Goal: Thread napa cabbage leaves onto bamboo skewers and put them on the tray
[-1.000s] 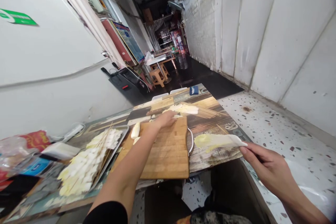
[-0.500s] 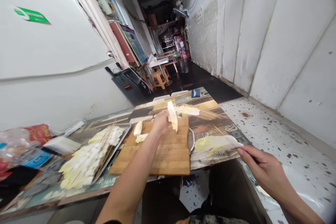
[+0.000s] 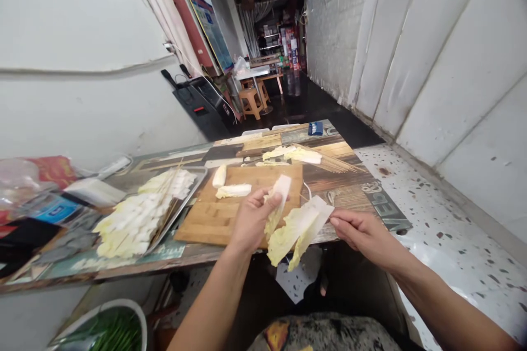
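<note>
My left hand [image 3: 251, 219] is closed on a pale cabbage leaf piece [image 3: 278, 203], held upright over the near edge of the wooden cutting board [image 3: 230, 214]. My right hand [image 3: 362, 230] pinches the white stem end of a larger yellow-green cabbage leaf [image 3: 298, 230], which hangs off the table's front edge beside the left hand's piece. Two cut cabbage pieces [image 3: 230, 189] lie on the far part of the board.
A metal tray [image 3: 193, 197] of skewered cabbage stands left of the board. More leaves and bamboo skewers [image 3: 329, 164] lie at the far side of the table [image 3: 370, 197]. Packets clutter the left end. A bowl of greens [image 3: 107, 329] sits on the floor below.
My left hand brought a cabbage piece from the far side of the board back to the near edge. My right hand pulled the larger leaf off the table toward it.
</note>
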Demonstrator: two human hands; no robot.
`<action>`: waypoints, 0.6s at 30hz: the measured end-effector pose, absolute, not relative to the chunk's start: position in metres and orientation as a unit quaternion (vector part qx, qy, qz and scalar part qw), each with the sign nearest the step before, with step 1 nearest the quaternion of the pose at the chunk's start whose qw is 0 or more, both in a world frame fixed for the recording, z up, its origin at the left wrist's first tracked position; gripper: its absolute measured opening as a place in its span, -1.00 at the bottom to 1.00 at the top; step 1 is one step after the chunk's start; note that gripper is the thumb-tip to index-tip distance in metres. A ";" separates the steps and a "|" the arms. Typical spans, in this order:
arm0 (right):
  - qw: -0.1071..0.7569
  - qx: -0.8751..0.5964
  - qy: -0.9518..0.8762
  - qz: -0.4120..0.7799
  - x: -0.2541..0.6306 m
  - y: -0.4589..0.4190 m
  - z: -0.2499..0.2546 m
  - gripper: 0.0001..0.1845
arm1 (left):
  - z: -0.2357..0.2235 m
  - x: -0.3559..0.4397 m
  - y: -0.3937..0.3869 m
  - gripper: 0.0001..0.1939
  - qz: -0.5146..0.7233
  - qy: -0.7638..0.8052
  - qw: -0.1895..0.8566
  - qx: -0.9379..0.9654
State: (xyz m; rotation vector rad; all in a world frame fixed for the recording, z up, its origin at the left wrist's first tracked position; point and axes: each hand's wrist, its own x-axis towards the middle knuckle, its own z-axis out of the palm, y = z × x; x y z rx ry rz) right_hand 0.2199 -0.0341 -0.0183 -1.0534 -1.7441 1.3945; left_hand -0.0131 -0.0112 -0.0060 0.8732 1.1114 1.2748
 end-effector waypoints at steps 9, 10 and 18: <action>0.304 -0.412 -0.719 0.469 0.213 -0.036 -0.013 -0.63 | -0.008 -0.012 -0.024 -0.63 0.559 0.492 0.580 0.332; 0.301 -0.412 -0.721 0.469 0.213 -0.036 -0.012 -0.62 | -0.008 -0.012 -0.024 -0.62 0.561 0.492 0.581 0.325; 0.298 -0.408 -0.724 0.470 0.213 -0.036 -0.014 -0.60 | -0.001 -0.006 -0.026 -0.63 0.579 0.500 0.553 0.331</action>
